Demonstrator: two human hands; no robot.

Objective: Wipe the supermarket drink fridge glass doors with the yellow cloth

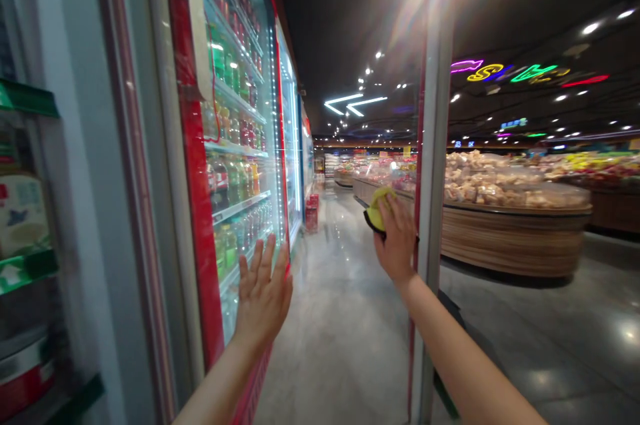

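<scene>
Pad [376, 217], yellow-green with a black edge, sits under the fingers of the right hand [399, 238], and through the head camera I see it poking out past them on the left. That hand is partly curled over it, back towards me, keeping hold of it; I can't see the thumb clearly. Just to the right of this hand runs an upright grey post [434, 145] with a red strip along its edge. I can't make out whether the pad is pressing on a glass pane there.

My left hand [263, 288] is lower and well apart from the right one, held out nearly flat with its fingers extended and slightly spread, gripping nothing. I can't tell whether its palm touches anything.

Left of and beyond the left hand I have shelves of bottles [235, 178], lit from inside the cooler, with its red frame [197, 212] nearer to me. Between the two hands the shiny floor [345, 318] stretches away, and red boxes [311, 213] stand farther off, beyond the left fingertips. To the right of the right hand, past the post, a rounded wood-look stand [515, 238] carries heaped pale goods [495, 175], blurred in my view.
</scene>
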